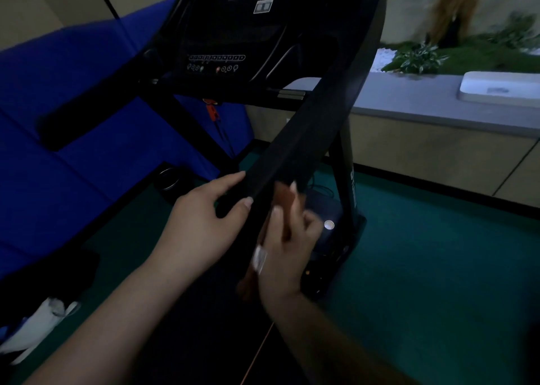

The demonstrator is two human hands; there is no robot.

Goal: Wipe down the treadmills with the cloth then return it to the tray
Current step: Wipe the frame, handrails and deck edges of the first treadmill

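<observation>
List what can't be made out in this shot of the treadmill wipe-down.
Head view only:
- Cloth: brownish, motion-blurred, mostly hidden by the right hand and handrail.
- Left hand fingertips: behind the handrail.
- Console labels: too small and dark.
- Tray on the counter: cut off by the right edge.
- White item, lower left: unidentifiable.

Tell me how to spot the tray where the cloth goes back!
Look right of the black treadmill to the long grey counter by the wall. The tray sits on its far end, below the plants. It is the only pale, shallow rectangle there.
</observation>
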